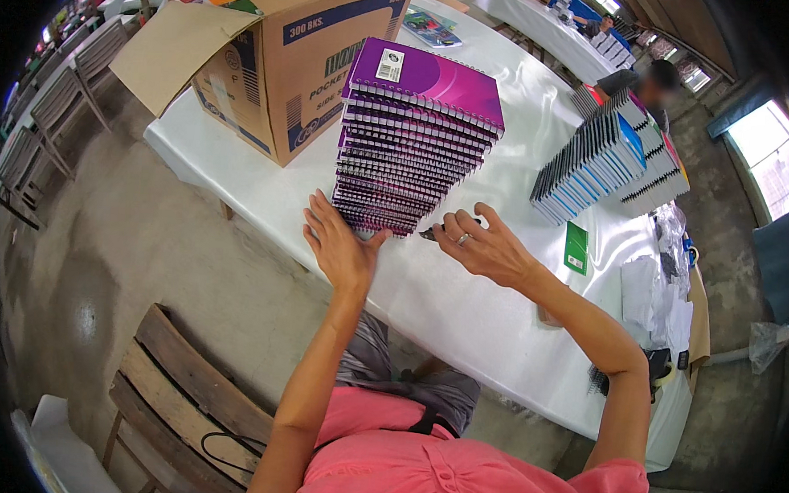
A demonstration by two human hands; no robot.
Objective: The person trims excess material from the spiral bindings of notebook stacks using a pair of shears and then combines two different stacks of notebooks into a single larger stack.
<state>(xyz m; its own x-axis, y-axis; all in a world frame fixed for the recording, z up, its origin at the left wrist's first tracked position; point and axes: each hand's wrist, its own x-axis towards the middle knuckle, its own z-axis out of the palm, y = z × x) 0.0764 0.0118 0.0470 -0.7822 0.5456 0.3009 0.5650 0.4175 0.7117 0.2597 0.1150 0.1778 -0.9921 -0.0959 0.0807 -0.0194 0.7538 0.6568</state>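
Observation:
A tall stack of purple spiral notebooks (425, 83) rises from the white-covered table, with the wire bindings facing me. My left hand (343, 248) lies against the lower left side of the stack, its fingers stretched out and the thumb along the bottom edge. At the lower right of the stack is my right hand (484, 248), closed around a dark pen-like marker (428, 234). The marker's tip points toward the bottom notebooks; whether it touches them I cannot tell.
An open cardboard box (287, 89) stands left of the stack. To the right are a stack of blue notebooks (591, 163), more spiral notebooks (661, 176) and a green card (576, 248). Plastic wrapping (671, 239) lies at the right edge. A wooden chair (191, 383) is at lower left.

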